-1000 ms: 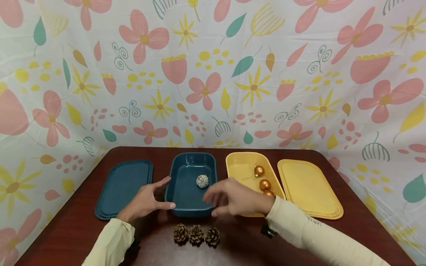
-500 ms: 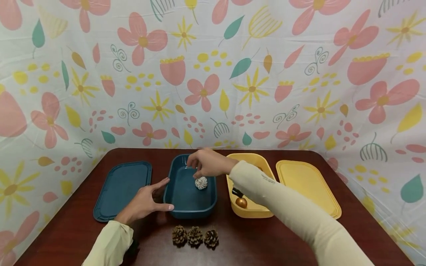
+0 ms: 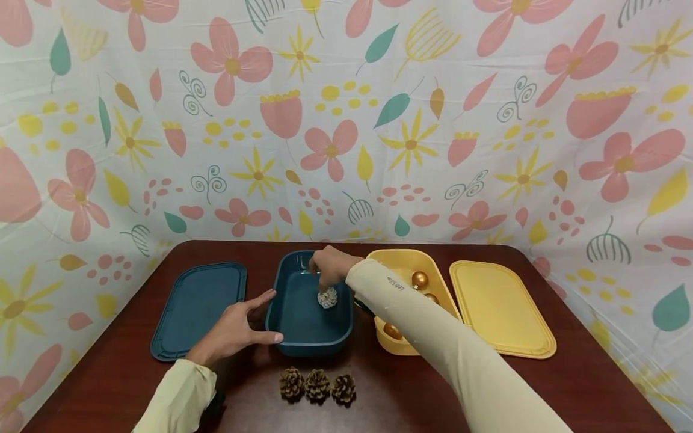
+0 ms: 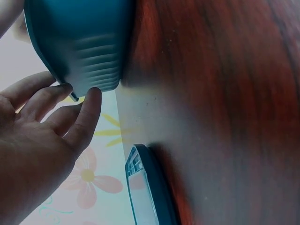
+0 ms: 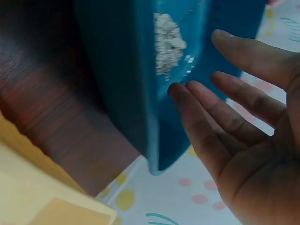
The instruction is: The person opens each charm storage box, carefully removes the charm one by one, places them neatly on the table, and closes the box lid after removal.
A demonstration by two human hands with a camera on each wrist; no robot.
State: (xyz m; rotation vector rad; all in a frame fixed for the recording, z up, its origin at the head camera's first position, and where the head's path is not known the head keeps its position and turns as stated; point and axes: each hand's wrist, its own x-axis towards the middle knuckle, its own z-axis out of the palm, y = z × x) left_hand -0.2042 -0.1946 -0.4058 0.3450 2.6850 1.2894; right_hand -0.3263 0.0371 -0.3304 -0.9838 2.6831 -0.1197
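Note:
A whitish, rough-textured ball lies on the floor of the blue box, right of its middle. My right hand reaches into that box from the right, just behind the ball, its fingertips overlapping the ball's far side in the head view. From the right wrist, the fingers are spread and loosely bent, with a gap between them and the ball. My left hand rests at the box's left side, thumb and fingers apart along the rim; the left wrist view shows its fingertips against the box wall.
Three brown pinecones stand in a row before the blue box. At right is a yellow box with several gold baubles, partly behind my right sleeve. A blue lid lies far left, a yellow lid far right.
My right hand has moved from the blue box's front right corner to its back part, then down toward the ball. The left hand stays at the rim.

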